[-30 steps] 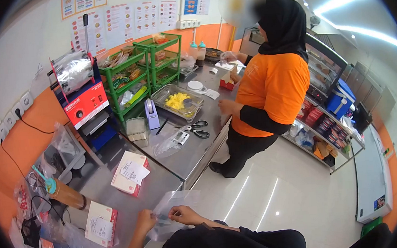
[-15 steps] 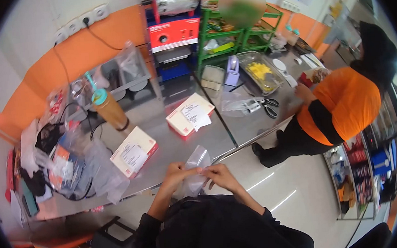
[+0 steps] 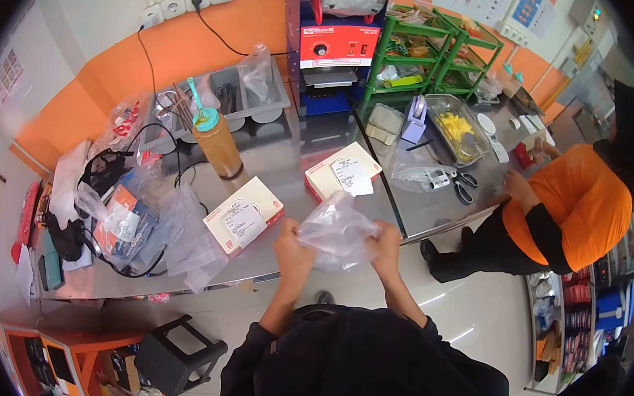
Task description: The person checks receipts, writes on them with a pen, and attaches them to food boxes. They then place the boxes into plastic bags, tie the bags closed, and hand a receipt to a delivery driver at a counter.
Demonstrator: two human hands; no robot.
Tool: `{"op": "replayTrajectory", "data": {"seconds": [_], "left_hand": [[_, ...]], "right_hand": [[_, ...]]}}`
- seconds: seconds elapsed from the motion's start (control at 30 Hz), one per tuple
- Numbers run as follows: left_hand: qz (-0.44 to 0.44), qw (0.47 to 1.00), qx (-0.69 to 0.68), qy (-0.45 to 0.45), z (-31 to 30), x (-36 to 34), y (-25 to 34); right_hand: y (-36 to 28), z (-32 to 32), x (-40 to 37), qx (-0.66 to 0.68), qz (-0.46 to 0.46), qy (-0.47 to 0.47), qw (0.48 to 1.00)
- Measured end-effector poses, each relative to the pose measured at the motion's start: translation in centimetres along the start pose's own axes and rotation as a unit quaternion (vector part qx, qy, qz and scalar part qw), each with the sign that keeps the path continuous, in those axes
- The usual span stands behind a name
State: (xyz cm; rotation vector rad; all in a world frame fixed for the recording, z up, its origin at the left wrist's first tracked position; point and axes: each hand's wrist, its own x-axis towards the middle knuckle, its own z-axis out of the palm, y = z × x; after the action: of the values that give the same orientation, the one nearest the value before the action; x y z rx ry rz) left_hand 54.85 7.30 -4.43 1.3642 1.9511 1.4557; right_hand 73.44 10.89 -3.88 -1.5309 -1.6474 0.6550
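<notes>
As I see it, left hand [image 3: 293, 253] and right hand [image 3: 386, 247] are closed on the bag [image 3: 337, 234], one each side | bag between them, boxes [image 3: 260, 193] beyond | likely light, limp, slippery; best pinched at edges

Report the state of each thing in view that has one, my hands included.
left hand: closed on the bag
right hand: closed on the bag
plastic bag: crumpled, held between both hands
left box: closed, slip on top
right box: closed, slip on top
bottle: upright, lidded
black plug: in its socket
</notes>
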Motion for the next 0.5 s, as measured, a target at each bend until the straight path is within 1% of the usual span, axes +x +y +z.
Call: {"op": "replayTrajectory", "data": {"seconds": [0.07,0.13,0.17,0.2,0.23,0.3,0.33,0.4,0.43,0.47,0.5], "left_hand": [[-0.039,0.993,0.095,0.050,-2.1,0.5,-2.5],[-0.026,0.984,0.090,0.154,-4.4,-0.5,-2.4],[-0.043,0.972,0.127,0.191,-5.8,-1.2,-1.9],[-0.061,0.957,0.164,0.230,-7.2,-1.9,-1.3],[-0.079,0.939,0.203,0.267,-8.3,-2.5,-1.2],[-0.060,0.934,0.043,0.350,-8.5,-3.4,-3.3],[-0.046,0.920,-0.035,0.389,-8.5,-4.1,-4.5],[-0.110,0.920,-0.203,0.316,-8.7,-7.1,-6.9],[-0.137,0.907,-0.287,0.275,-9.2,-8.1,-6.8],[-0.163,0.917,-0.211,0.296,-10.0,-8.6,-6.8],[-0.191,0.921,-0.134,0.313,-10.8,-9.3,-6.8]], "right_hand": [[0.6,-0.6,0.7,-0.065,-0.020,0.122,0.990],[-1.8,-1.1,1.7,-0.005,-0.103,0.204,0.973],[-3.4,-1.5,1.9,0.028,-0.140,0.242,0.960],[-4.6,-1.7,2.1,0.015,-0.170,0.243,0.955],[-5.5,-1.1,2.4,0.108,-0.131,0.200,0.965],[-7.3,0.7,2.9,0.281,-0.048,0.097,0.954],[-6.6,2.6,2.9,0.390,-0.022,0.043,0.919],[-6.6,4.8,0.8,0.376,-0.033,-0.104,0.920],[-7.2,5.4,-0.2,0.365,-0.040,-0.175,0.913],[-7.9,5.8,-1.2,0.286,-0.114,-0.213,0.927],[-8.6,5.8,-2.5,0.202,-0.187,-0.247,0.929]]}}
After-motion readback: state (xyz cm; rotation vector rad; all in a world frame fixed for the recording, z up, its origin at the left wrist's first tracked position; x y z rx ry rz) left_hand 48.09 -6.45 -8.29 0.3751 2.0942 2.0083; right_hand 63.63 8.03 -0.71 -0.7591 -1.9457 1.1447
